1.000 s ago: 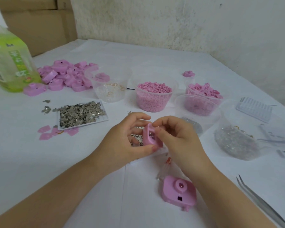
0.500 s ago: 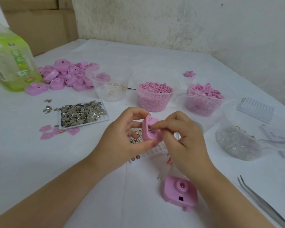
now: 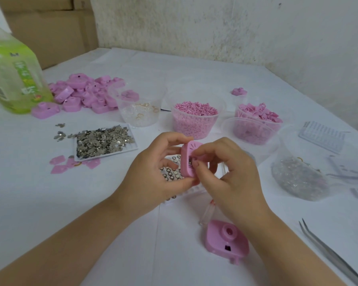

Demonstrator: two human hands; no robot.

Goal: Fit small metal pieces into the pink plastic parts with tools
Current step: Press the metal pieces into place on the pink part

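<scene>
My left hand (image 3: 151, 178) grips a small pink plastic part (image 3: 188, 159) upright above the table's middle. My right hand (image 3: 232, 176) pinches at the part's opening, where a small metal piece shows under thumb and forefinger. A second pink part (image 3: 225, 240) lies on the table below my right wrist. A white tray of small metal pieces (image 3: 103, 141) sits to the left. Metal tweezers (image 3: 327, 250) lie at the lower right. A white tray of round metal discs (image 3: 172, 174) is partly hidden under my hands.
A heap of pink parts (image 3: 85, 93) lies at the back left beside a green bottle (image 3: 12, 75). Clear cups hold pink granules (image 3: 194, 118), pink pieces (image 3: 256, 118) and clear beads (image 3: 139, 112). A clear bag of beads (image 3: 298, 176) and a white grid (image 3: 322, 137) lie right.
Both hands have lifted the pink part slightly and turned it more upright. My right fingers moved onto its opening.
</scene>
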